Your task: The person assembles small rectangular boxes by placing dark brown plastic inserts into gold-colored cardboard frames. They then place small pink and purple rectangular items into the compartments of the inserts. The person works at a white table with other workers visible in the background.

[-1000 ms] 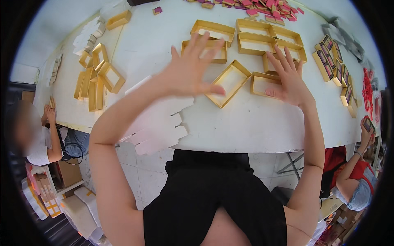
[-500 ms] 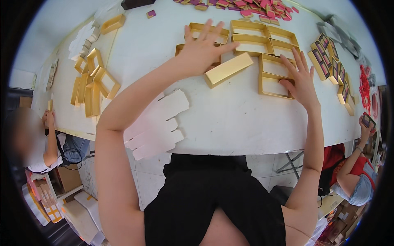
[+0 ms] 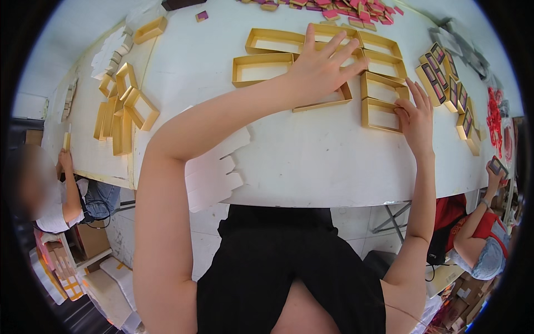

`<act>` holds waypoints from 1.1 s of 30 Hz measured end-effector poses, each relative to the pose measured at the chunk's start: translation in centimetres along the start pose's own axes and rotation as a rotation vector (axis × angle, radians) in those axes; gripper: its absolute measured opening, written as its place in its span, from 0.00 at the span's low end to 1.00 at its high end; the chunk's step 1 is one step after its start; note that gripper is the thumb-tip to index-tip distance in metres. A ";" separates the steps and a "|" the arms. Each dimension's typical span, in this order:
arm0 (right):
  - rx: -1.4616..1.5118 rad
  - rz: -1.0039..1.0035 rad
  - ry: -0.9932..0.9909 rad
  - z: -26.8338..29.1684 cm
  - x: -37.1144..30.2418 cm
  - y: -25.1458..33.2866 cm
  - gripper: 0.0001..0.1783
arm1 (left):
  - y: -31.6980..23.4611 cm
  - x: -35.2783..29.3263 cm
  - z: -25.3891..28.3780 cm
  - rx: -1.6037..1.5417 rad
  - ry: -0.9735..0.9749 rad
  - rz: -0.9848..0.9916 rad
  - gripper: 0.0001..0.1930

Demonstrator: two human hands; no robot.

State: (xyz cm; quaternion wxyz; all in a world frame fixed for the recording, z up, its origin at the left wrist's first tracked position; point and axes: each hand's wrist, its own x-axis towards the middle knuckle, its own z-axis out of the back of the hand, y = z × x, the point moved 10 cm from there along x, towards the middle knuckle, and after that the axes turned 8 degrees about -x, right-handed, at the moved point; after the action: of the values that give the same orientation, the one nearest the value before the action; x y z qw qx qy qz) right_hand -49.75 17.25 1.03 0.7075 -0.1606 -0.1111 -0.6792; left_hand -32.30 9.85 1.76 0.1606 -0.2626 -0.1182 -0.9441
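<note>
My left hand (image 3: pixel 324 69) is spread open over a group of shallow, open gold boxes, its fingers reaching across their rims. Partly beneath its palm lies one gold box (image 3: pixel 347 93), open side up; the hand covers much of it. At the right end of the group, the thumb and bent forefinger of my right hand (image 3: pixel 416 119) close on the end wall of the nearest gold box (image 3: pixel 366 114). Its other fingers stretch along the end of the gold box behind (image 3: pixel 384 87). Two more gold boxes (image 3: pixel 262 69) lie left of my left hand.
A flat white card stack (image 3: pixel 214 181) lies under my left forearm. Loose gold boxes (image 3: pixel 123 133) stand left. Pink and purple small pieces (image 3: pixel 356 10) heap at the back. Filled boxes (image 3: pixel 439 78) sit right. Two other people (image 3: pixel 69 189) work at the table's sides.
The tilted gold box now lies open side up under my left hand, which has moved right. The right-hand boxes have shifted slightly right, and my right thumb and forefinger have drawn together.
</note>
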 end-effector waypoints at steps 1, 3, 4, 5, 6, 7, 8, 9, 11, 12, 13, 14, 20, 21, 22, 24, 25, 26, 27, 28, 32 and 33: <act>0.007 -0.003 -0.009 0.0 0.1 -0.1 0.05 | 0.3 0.5 -0.6 0.021 0.015 0.032 0.40; 0.015 -0.005 -0.017 0.1 0.8 -0.2 0.05 | 1.1 1.8 -1.6 0.017 0.046 0.095 0.44; 0.016 -0.004 -0.017 0.1 1.3 0.0 0.04 | 1.5 2.4 -2.0 -0.008 0.061 0.127 0.46; 0.019 -0.001 -0.017 0.2 1.7 0.1 0.04 | 1.8 2.9 -2.4 -0.033 0.077 0.160 0.48; -0.007 -0.015 0.007 -0.1 1.9 -0.1 0.05 | 1.8 3.3 -2.9 -0.032 0.103 0.187 0.47; -0.031 -0.026 0.030 -0.4 2.1 -0.3 0.07 | 1.9 3.6 -3.2 -0.030 0.130 0.216 0.47; -0.054 -0.034 0.053 -0.6 2.3 -0.4 0.08 | 2.3 3.5 -3.5 -0.026 0.157 0.249 0.47; -0.045 -0.034 0.043 -0.3 2.1 -0.5 0.12 | 2.6 3.6 -2.7 -0.057 0.126 0.273 0.46; -0.024 -0.022 0.022 0.8 1.6 -0.3 0.20 | 4.2 2.8 -0.6 -0.111 0.064 0.331 0.44; 0.005 0.013 0.013 1.3 1.5 0.6 0.24 | 5.8 1.7 0.9 -0.099 0.042 0.379 0.42; 0.038 0.046 0.005 2.0 1.4 1.8 0.29 | 8.0 0.2 2.7 -0.085 0.022 0.426 0.40; 0.073 0.084 -0.004 2.8 1.4 3.2 0.34 | 10.2 -1.6 4.6 -0.067 0.002 0.477 0.38; 0.000 0.357 0.073 3.3 3.7 10.4 0.41 | 26.2 -21.5 14.3 0.275 0.533 0.959 0.25; -0.017 0.373 0.063 3.1 4.1 10.6 0.41 | 28.6 -27.3 16.5 0.283 0.605 1.019 0.25; -0.003 0.394 0.064 2.7 4.7 10.8 0.41 | 30.5 -33.3 18.6 0.284 0.675 1.083 0.25; 0.004 0.391 0.025 2.6 5.2 10.7 0.41 | 29.2 -38.0 21.7 0.283 0.752 1.198 0.25; 0.002 0.387 0.009 2.7 5.4 11.0 0.41 | 28.3 -39.1 22.7 0.239 0.693 1.226 0.24; -0.014 0.389 -0.016 2.9 5.7 11.6 0.42 | 27.5 -39.9 23.6 0.196 0.634 1.249 0.24; 0.009 0.413 -0.030 3.3 5.9 12.7 0.41 | 26.5 -40.7 24.2 0.150 0.577 1.276 0.24; 0.025 0.431 -0.043 4.0 6.1 14.2 0.40 | 25.6 -41.0 24.0 0.118 0.561 1.330 0.26; 0.352 0.568 -0.060 6.0 6.4 22.6 0.34 | 24.9 -41.4 21.6 -0.006 0.431 1.357 0.35; 0.384 0.643 -0.119 7.2 5.9 25.8 0.28 | 25.3 -41.0 20.8 -0.042 0.385 1.308 0.37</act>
State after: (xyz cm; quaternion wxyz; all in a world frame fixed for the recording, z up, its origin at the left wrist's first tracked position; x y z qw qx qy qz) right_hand -23.31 15.17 7.98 0.8940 -0.0907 -0.2214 -0.3788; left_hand 19.75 2.85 0.75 0.7114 -0.1105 0.1138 -0.6847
